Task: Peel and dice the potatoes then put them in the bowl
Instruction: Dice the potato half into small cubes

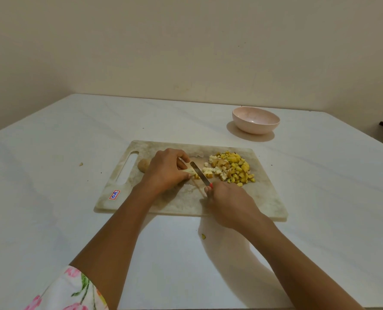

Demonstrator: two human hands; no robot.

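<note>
White floral sleeve [67, 291] (pink blooms, green stems), forearms bare

Sticker [114, 194] on cutting board [181, 202] corner: reads roughly "10A".

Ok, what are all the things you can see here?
table: one, white, under everything
cutting board: one, beige marbled, mid-table
sticker: one, red and blue, board's near left corner
bowl: one, pink, empty, beyond the board's right end
diced potato: one pile, yellow, board's right part
whole potato: one, brown, by the board's handle slot
potato piece: one, pale, middle of the board
knife: one, silver blade, red handle, cutting the potato piece
scraps: two, small, on the table
left hand: one, holds the potato piece
right hand: one, grips the knife
sleeve: one, floral, left arm
</note>
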